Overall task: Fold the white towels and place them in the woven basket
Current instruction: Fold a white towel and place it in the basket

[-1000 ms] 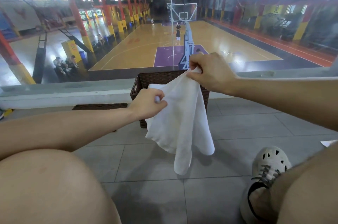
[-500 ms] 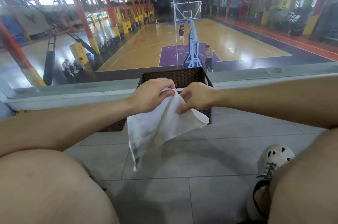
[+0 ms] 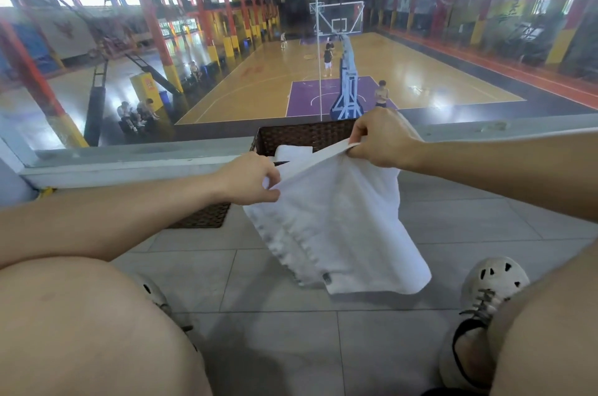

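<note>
Hanging in the air between both hands, the towel (image 3: 336, 227) is stretched along its top edge, in front of the basket (image 3: 301, 135), where another white cloth (image 3: 293, 152) already lies. The left hand (image 3: 249, 180) and right hand (image 3: 380, 138) each pinch a corner. A slack pinch could drop a corner onto the floor (image 3: 200, 279), or uneven hands could skew the fold.

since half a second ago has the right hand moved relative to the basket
Yes. The right hand has gone up and to the right: it was in front of the woven basket, now at its right rim, stretching the white towel.
</note>
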Demonstrator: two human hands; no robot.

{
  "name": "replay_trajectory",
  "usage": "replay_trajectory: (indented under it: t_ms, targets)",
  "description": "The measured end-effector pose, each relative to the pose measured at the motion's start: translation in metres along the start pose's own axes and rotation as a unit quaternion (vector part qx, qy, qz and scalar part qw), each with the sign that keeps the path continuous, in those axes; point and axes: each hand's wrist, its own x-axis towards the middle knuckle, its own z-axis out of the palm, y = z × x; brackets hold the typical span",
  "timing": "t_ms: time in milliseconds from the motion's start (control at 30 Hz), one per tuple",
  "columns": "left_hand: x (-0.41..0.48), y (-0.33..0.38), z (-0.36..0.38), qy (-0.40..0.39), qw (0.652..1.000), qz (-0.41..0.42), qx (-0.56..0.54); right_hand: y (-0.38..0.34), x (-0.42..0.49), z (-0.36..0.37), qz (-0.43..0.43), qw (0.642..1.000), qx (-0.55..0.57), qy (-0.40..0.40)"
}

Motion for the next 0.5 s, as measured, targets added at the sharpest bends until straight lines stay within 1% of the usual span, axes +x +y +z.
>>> replay_trajectory:
  t_ms: [67, 167, 233, 300, 367, 500]
  targets:
    - [0.000, 0.000, -0.002, 0.025, 0.999, -0.036, -0.030, 0.006, -0.002, -0.002, 0.005, 1.000, -0.006, 0.003]
    - [0.004, -0.004, -0.010, 0.094, 0.985, -0.106, -0.097, 0.014, -0.006, -0.003, 0.006, 1.000, -0.023, -0.014]
    - [0.007, -0.008, -0.016, 0.124, 0.976, -0.140, -0.107, 0.019, -0.009, -0.002, -0.001, 0.999, -0.042, -0.026]
    - [0.008, -0.012, -0.019, 0.139, 0.973, -0.155, -0.099, 0.020, -0.011, 0.001, -0.011, 0.997, -0.056, -0.045]
    - [0.009, -0.013, -0.021, 0.161, 0.968, -0.162, -0.104, 0.020, -0.013, 0.003, -0.021, 0.994, -0.066, -0.079]
    - [0.012, -0.014, -0.027, 0.196, 0.959, -0.150, -0.143, 0.023, -0.021, 0.013, -0.056, 0.973, -0.118, -0.188]
